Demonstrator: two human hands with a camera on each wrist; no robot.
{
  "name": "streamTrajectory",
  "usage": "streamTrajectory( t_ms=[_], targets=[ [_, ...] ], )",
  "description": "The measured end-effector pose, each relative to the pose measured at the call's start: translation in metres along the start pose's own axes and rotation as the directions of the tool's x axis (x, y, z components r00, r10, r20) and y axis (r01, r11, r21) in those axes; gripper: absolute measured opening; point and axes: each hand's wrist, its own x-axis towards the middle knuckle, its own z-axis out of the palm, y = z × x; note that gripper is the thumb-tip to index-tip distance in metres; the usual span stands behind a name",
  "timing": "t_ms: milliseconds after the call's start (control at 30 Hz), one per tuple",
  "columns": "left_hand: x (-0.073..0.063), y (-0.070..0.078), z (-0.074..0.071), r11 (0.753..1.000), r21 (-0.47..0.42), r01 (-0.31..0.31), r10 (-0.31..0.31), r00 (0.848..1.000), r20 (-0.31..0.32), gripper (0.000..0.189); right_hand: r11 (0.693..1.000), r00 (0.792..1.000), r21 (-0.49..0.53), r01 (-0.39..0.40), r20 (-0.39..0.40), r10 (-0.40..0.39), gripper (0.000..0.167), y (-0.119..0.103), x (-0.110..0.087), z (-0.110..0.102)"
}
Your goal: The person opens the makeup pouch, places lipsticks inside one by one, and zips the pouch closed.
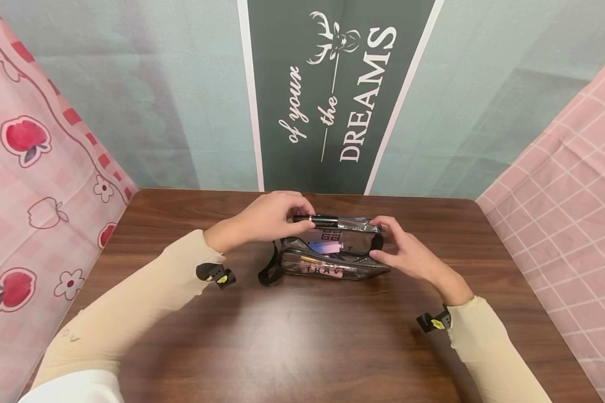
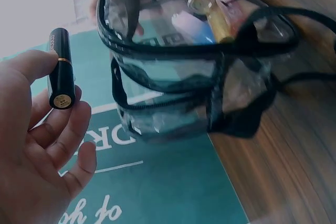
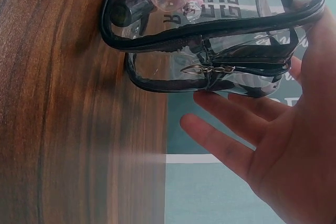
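Note:
A clear cosmetic bag (image 1: 359,272) with black trim stands on the table, its top unzipped and gaping. My left hand (image 1: 267,217) pinches a black lipstick tube (image 2: 62,69) between thumb and fingers. A thin gold band circles the tube, which is at the bag's back upper rim in the head view. My right hand (image 1: 409,253) holds the bag's right end, thumb at the near side and a finger at the far rim. Inside lies a blue-and-pink tube (image 1: 325,247) among other small cosmetics, partly hidden by the front wall.
A black strap loop (image 1: 269,275) hangs from the bag's left end onto the brown wooden table (image 1: 282,341). Behind the table hangs a green printed cloth (image 1: 312,168). Pink cloths (image 1: 569,184) flank both sides.

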Motion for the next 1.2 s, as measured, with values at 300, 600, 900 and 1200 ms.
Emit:
streamTrajectory(
  t_ms=[300,600,900,1200],
  targets=[
    [0.008,0.010,0.010,1.000,-0.006,-0.003,0.003,1.000,0.000,0.020,1.000,1.000,-0.007,-0.006,0.002,0.006,0.067,0.000,-0.001,-0.001],
    [0.009,0.014,0.025,0.999,0.025,0.019,-0.021,0.999,0.044,0.024,1.000,1.000,-0.014,-0.004,0.000,0.004,0.067,0.000,0.000,0.000],
    [0.010,0.013,0.029,1.000,0.027,0.008,-0.009,0.999,0.047,0.022,1.000,1.000,-0.028,-0.012,0.001,0.012,0.066,0.001,0.000,-0.001],
    [0.011,0.014,0.030,1.000,-0.009,0.022,-0.021,0.998,0.063,0.022,1.000,1.000,-0.027,-0.012,0.001,0.012,0.066,0.001,0.000,-0.001]
  ],
)
